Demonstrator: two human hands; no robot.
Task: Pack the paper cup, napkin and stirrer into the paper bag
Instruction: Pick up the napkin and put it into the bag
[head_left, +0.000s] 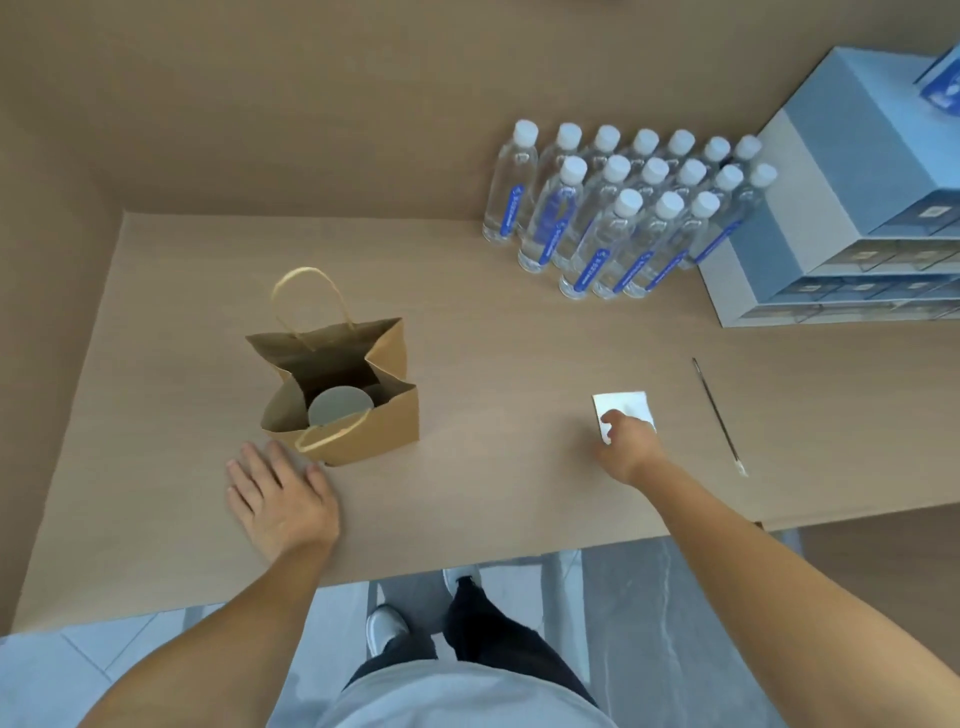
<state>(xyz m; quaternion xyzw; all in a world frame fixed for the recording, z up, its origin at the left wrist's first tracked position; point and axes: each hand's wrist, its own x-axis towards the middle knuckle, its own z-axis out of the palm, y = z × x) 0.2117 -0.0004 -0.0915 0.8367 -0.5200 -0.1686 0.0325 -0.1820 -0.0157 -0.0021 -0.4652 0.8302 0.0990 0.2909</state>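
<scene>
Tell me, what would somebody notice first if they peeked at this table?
Probably the crowd of water bottles standing at the table's far right. Then the open paper bag at left, with a paper cup already inside. The right hand is touching a white napkin, and a thin stirrer lies beyond it.

The right hand (626, 441) covers the near corner of the napkin (623, 408), and its fingertips are not visible. In the paper bag (358, 426) only the top of the paper cup (340, 408) shows. The boxes (852, 208) are cut by the right edge, and the bottle (506, 192) labels are too blurred to read.
</scene>
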